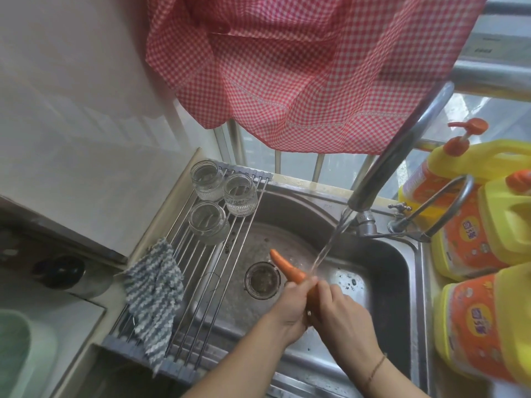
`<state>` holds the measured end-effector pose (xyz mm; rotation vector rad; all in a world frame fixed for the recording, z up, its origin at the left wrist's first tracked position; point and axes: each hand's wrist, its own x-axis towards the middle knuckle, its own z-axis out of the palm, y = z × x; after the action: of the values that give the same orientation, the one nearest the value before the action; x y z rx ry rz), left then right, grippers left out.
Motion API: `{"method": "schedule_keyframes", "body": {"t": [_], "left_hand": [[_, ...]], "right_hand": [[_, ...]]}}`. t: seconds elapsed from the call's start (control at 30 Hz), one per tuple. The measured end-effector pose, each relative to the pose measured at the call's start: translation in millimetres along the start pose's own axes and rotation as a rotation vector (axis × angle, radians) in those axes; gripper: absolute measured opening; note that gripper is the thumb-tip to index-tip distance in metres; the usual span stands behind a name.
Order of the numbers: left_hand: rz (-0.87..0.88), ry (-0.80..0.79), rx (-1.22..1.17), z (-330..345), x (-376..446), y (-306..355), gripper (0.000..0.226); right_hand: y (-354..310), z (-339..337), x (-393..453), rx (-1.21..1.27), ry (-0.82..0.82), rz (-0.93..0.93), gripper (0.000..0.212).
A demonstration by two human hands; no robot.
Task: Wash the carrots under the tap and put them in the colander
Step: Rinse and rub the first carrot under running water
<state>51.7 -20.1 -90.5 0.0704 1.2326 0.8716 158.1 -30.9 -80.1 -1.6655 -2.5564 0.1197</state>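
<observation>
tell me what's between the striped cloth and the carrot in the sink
In the head view, the bars of the drying rack and the sink drain lie between cloth and carrot.

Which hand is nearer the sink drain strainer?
Left. The left hand grips the carrot right beside the drain strainer, just to its lower right. The right hand holds the carrot from the far side, further right of the strainer.

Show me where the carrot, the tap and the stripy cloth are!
carrot (283, 266), head view, on its bare orange middle above the hands.
tap (402, 145), head view, on the curved metal spout.
stripy cloth (155, 288), head view, on its middle, draped over the rack.
</observation>
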Motion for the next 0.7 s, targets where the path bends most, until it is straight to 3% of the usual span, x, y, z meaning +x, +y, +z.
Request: {"method": "schedule_keyframes", "body": {"t": [0.1, 0.2, 0.3, 0.43, 0.57, 0.67, 0.7], "left_hand": [[0.079, 0.220, 0.123, -1, 10, -4, 0.020], [-0.001, 0.350, 0.087, 1, 20, -2, 0.043], [-0.112, 0.286, -0.008, -1, 21, 6, 0.068], [-0.191, 0.130, -0.141, -2, 24, 11, 0.082], [-0.045, -0.028, -0.246, -6, 18, 2, 0.044], [0.018, -0.221, -0.414, -13, 16, -7, 0.020], [0.035, -0.257, -0.451, -15, 15, -8, 0.016]], "right_hand": [[-10, -1, -2, 0.026, 0.050, -0.028, 0.056], [-17, -2, -4, -0.007, 0.092, -0.078, 0.057], [-18, -8, -5, -0.058, 0.099, -0.129, 0.064], [-13, -12, -1, -0.076, 0.068, -0.132, 0.055], [1, -25, -1, 0.139, -0.102, 0.129, 0.035], [2, -36, -2, 0.656, -0.258, 0.434, 0.018], [1, -38, -4, 0.842, -0.302, 0.536, 0.023]]}}
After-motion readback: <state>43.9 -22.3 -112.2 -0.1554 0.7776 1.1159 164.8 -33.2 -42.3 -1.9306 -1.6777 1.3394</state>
